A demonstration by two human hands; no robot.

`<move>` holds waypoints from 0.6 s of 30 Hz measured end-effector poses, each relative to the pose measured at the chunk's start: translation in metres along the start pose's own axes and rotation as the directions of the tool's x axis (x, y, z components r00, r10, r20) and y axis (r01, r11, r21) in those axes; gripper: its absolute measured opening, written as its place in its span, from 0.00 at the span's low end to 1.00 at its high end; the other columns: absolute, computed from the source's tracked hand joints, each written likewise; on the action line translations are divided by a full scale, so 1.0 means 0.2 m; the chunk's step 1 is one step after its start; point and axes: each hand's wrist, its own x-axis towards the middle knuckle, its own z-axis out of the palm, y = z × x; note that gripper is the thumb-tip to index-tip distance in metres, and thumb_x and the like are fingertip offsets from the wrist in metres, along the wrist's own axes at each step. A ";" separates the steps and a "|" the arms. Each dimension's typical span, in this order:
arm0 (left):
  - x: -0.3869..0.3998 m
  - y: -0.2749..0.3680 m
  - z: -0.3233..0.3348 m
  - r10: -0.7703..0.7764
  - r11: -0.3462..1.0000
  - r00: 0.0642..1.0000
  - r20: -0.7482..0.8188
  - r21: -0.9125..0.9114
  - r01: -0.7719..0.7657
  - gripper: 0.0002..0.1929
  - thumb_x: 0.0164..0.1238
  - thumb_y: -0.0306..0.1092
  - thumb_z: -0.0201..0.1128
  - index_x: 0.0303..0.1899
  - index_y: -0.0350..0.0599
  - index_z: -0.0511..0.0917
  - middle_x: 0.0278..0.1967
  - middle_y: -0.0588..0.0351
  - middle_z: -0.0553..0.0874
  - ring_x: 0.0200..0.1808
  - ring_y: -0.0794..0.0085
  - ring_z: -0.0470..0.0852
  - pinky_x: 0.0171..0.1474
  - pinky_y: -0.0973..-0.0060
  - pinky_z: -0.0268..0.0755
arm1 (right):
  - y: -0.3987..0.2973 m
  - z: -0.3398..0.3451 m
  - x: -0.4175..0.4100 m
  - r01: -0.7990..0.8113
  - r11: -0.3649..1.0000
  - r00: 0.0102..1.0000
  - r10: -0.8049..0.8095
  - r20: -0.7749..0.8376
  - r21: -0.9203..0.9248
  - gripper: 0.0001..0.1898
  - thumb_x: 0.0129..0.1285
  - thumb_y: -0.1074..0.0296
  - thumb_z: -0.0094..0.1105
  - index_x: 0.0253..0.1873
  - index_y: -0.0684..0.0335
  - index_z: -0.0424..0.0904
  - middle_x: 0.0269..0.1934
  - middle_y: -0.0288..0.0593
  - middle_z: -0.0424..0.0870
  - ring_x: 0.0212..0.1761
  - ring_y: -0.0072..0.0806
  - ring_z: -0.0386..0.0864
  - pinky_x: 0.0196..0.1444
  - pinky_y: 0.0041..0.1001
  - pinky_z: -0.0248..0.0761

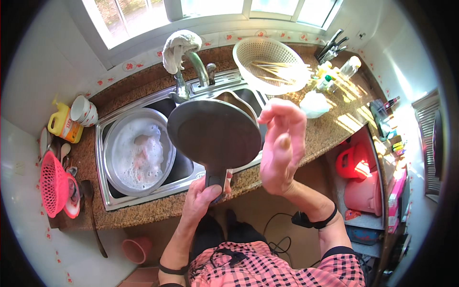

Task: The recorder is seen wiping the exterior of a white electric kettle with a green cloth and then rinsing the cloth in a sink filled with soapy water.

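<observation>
A dark frying pan (pixel 215 132) is held up over the double stainless steel sink (pixel 104 193), its handle pointing towards me. My left hand (pixel 204 195) is closed around that handle, the thumb on top. To the right of the pan my right hand (pixel 283 147) is raised with curled fingers, and nothing shows in it. In the left basin stands a round tub (pixel 107 158) of soapy, foamy water. Another rounded pan or bowl (pixel 236 100) is partly hidden behind the frying pan. A white cloth (pixel 181 46) hangs over the faucet (pixel 199 68).
Chopsticks lie in a white colander (pixel 247 53) behind the sink. A knife block (pixel 328 52), bottles and a white bag (pixel 315 104) stand at the right. At the left are a yellow detergent jug (pixel 66 122), stacked bowls (pixel 84 111), a pink basket (pixel 53 183) and a wooden spatula (pixel 94 219).
</observation>
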 end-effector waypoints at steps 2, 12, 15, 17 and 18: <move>0.05 -0.04 -0.04 -0.002 0.998 1.000 0.003 -0.061 0.002 0.23 0.64 0.48 0.57 0.44 0.32 0.79 0.35 0.56 0.83 0.39 0.74 0.78 0.48 0.74 0.69 | 0.00 0.03 0.09 -0.089 0.996 0.995 0.089 -0.041 -0.002 0.25 0.69 0.50 0.48 0.57 0.68 0.64 0.44 0.41 0.71 0.46 0.24 0.68 0.55 0.29 0.60; 0.29 -0.12 -0.21 -0.145 0.989 0.986 0.079 -0.019 0.147 0.22 0.69 0.48 0.56 0.48 0.36 0.77 0.39 0.58 0.83 0.43 0.76 0.78 0.52 0.75 0.68 | 0.02 0.25 0.23 0.176 0.984 0.912 -0.148 0.383 -0.038 0.09 0.58 0.76 0.56 0.45 0.70 0.75 0.38 0.49 0.78 0.40 0.35 0.76 0.44 0.31 0.71; 0.28 -0.24 -0.27 -0.189 0.947 0.978 0.085 -0.249 0.205 0.21 0.72 0.46 0.53 0.53 0.37 0.73 0.44 0.56 0.81 0.46 0.75 0.77 0.55 0.73 0.67 | 0.01 0.40 0.26 0.177 0.984 0.781 -0.133 0.611 -0.012 0.12 0.49 0.80 0.61 0.41 0.65 0.77 0.36 0.46 0.77 0.36 0.39 0.75 0.39 0.31 0.72; 0.27 -0.34 -0.23 -0.247 0.789 0.960 0.135 -0.546 0.280 0.21 0.73 0.45 0.51 0.56 0.38 0.71 0.48 0.55 0.80 0.49 0.74 0.77 0.57 0.72 0.67 | 0.07 0.50 0.20 0.186 0.982 0.727 -0.119 0.676 -0.027 0.09 0.53 0.76 0.62 0.38 0.64 0.73 0.32 0.44 0.74 0.34 0.39 0.74 0.37 0.34 0.70; 0.26 -0.37 -0.21 -0.265 0.667 0.953 0.145 -0.687 0.290 0.21 0.74 0.45 0.50 0.58 0.38 0.69 0.49 0.55 0.79 0.50 0.74 0.77 0.58 0.71 0.67 | 0.11 0.54 0.17 0.163 0.986 0.684 -0.092 0.724 -0.030 0.10 0.54 0.73 0.62 0.39 0.64 0.72 0.34 0.45 0.72 0.36 0.41 0.73 0.39 0.36 0.68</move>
